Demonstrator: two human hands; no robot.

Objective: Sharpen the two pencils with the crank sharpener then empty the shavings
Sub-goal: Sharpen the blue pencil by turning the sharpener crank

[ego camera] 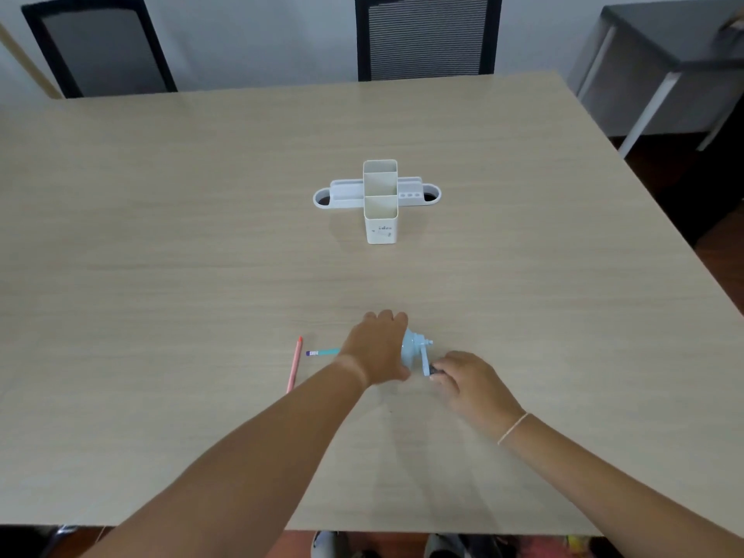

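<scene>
On the near part of the pale wooden table (pixel 161 235), the left hand (pixel 376 348) grips the blue crank sharpener (pixel 414 350), a teal pencil (pixel 322 352) sticking out leftward. The right hand (pixel 469 380) pinches the crank handle (pixel 430 366). A pink pencil (pixel 294 364) lies beside. Farther, a white organizer (pixel 380 199) stands; behind, two black chairs (pixel 426 38).

From my remote seat, the left hand (pixel 376 348) covered most of the pale blue sharpener (pixel 412 350), so its body and the slot were hidden from me. A teal pencil (pixel 322 352) vanished under that hand; I could not tell whether its tip sat inside. The right hand (pixel 463 376) hid the crank's dark knob (pixel 432 370) almost wholly. Print on the white organizer (pixel 380 203) was too small to read. Both forearms ran off the bottom edge, and two chairs (pixel 426 34) were cut off at the top.
</scene>
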